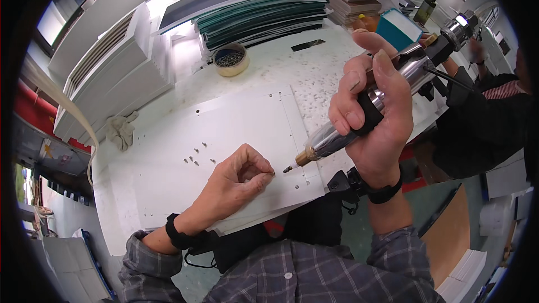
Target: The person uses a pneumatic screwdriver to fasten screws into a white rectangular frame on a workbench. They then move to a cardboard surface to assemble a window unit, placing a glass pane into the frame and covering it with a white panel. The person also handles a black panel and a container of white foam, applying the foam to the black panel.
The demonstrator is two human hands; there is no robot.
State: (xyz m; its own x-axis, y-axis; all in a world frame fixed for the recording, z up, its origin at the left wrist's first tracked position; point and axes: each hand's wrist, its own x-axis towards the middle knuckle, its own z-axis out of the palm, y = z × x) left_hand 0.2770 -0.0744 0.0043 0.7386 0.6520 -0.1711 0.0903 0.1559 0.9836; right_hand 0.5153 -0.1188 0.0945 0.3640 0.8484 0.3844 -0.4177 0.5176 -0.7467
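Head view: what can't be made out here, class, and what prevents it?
All in the head view:
Whatever the left hand may pinch: hidden by its fingertips.
Part of the tool: covered by the right hand.
Bits in the bowl: too small.
Co-worker: cut off by the right rim.

driver: glossy metal | screws: metal | panel: smooth, matt | rag: rough cloth

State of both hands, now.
Left hand: closed in a fingertip pinch; whether it holds anything can't be told.
Right hand: closed, holding the silver power screwdriver.
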